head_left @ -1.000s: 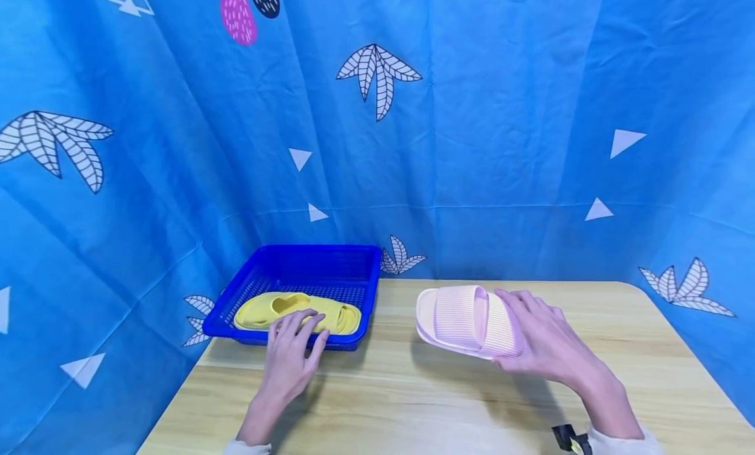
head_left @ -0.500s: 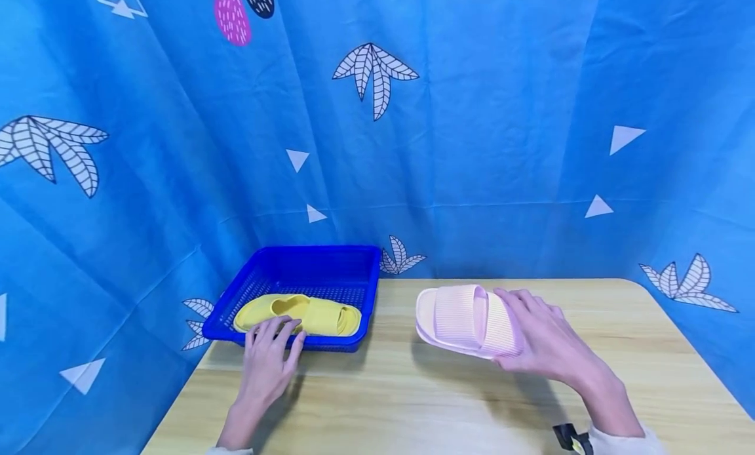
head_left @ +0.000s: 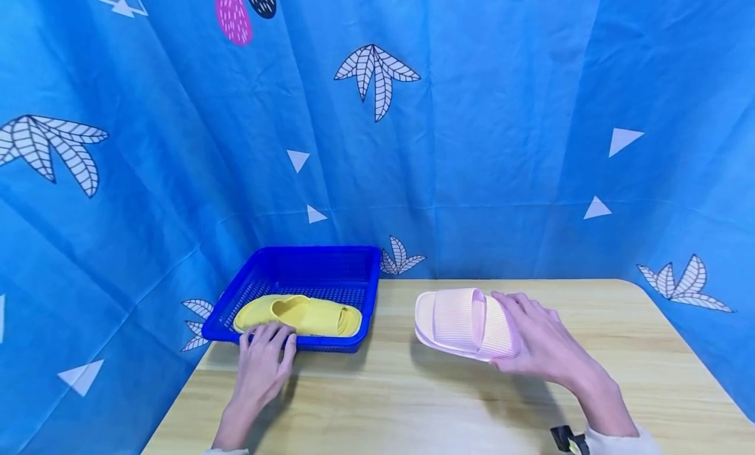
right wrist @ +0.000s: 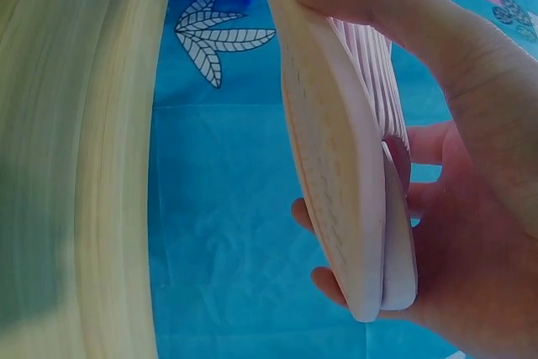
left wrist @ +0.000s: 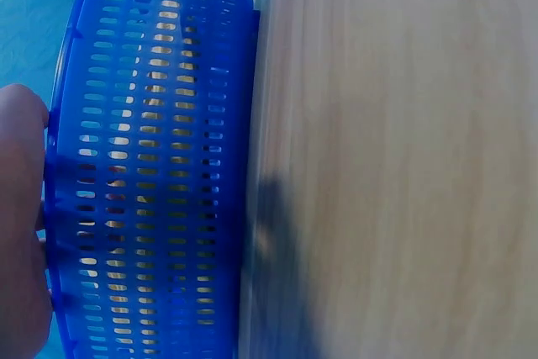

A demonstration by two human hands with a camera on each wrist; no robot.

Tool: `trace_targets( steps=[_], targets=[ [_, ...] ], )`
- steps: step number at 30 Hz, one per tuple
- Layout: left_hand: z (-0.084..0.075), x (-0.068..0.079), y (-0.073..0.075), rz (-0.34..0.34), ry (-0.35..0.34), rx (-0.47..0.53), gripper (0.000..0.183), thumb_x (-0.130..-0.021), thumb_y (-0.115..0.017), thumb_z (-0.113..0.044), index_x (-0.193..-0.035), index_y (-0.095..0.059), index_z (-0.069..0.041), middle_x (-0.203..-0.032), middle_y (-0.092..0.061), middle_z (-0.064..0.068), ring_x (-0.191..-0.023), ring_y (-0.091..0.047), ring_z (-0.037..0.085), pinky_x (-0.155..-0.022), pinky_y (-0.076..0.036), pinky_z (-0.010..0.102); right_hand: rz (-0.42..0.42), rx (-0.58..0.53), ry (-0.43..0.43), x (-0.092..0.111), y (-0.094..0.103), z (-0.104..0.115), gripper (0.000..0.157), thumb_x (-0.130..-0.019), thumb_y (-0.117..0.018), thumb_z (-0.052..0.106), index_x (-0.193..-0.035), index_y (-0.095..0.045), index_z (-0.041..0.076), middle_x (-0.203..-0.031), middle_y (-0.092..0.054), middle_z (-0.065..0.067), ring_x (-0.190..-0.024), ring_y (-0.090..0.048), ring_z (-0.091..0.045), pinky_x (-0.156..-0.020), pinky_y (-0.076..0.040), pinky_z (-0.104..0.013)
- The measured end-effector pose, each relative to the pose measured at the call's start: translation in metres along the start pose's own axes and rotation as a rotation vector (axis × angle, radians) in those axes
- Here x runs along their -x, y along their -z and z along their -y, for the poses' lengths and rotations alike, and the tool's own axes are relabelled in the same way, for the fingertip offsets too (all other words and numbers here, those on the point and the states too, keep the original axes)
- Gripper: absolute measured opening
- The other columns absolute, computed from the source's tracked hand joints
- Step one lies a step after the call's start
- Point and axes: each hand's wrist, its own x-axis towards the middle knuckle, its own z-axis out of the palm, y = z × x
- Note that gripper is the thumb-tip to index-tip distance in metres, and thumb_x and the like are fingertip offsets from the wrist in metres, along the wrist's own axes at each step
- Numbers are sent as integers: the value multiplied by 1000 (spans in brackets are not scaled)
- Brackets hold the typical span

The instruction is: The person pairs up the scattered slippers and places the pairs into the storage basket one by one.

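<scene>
A blue plastic basket (head_left: 368, 304) with slotted walls sits at the table's left back. Inside lies yellow slipper footwear (head_left: 321, 316), sole down and toe opening to the right. My left hand (head_left: 259, 363) is at the basket's near rim, its fingers bent over the edge beside the slipper; the fingertips are hidden in the head view. In the left wrist view that hand (left wrist: 21, 224) shows along the rim. My right hand (head_left: 539, 343) grips a pair of pale pink ribbed slippers (head_left: 457, 320) at one end, thumb against a sole (right wrist: 324, 157) and fingers round the other side.
The wooden table (head_left: 413, 402) has a rounded back right corner. A blue patterned curtain (head_left: 495, 147) hangs behind it and on both sides. A black band (head_left: 569, 438) is on the right wrist.
My left hand has drawn left and back from over the yellow slipper to the basket's near rim. My right hand holds the pink slippers in nearly the same spot.
</scene>
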Motion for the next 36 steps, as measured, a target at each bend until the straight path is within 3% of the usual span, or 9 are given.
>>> trace_targets(
  steps=[6, 13, 20, 31, 36],
  targets=[
    [4, 0, -1, -1, -17, -22, 26, -99, -51, -23, -95, -73, -11, -100, -70, 9, -101, -60, 39, -97, -33, 64, -10, 0, -6, 1, -6, -2, 110, -57, -96, 47, -148, -48, 6, -128, -60, -11, -110, -58, -30, -85, -44, -58],
    [4, -3, -1, 23, -21, -28, 26, -100, -49, -23, -95, -72, -12, -99, -69, 8, -98, -59, 36, -93, -33, 61, -22, 13, 2, -5, -11, -5, 109, -58, -95, 47, -147, -48, 5, -129, -60, -12, -110, -58, -31, -83, -43, -52],
    [4, -4, -3, 32, -4, -24, 25, -100, -51, -22, -97, -73, -11, -100, -69, 9, -100, -59, 37, -92, -33, 60, -30, -6, 3, -12, -21, -6, 111, -55, -97, 41, -148, -48, 5, -128, -59, -12, -111, -58, -31, -87, -41, -54],
    [5, 1, -2, 62, 25, -39, 26, -103, -46, -22, -97, -70, -13, -100, -67, 7, -99, -57, 35, -94, -31, 60, -17, -79, -14, -31, -28, 3, 110, -56, -97, 41, -150, -47, 10, -132, -56, -9, -110, -55, -26, -91, -44, -61],
    [4, 1, -2, 53, 25, -33, 25, -103, -47, -23, -97, -70, -14, -99, -67, 6, -99, -57, 35, -94, -31, 60, -17, -80, 5, -43, -29, 8, 110, -58, -95, 44, -151, -46, 10, -131, -55, -8, -110, -53, -23, -90, -46, -58]
  ],
)
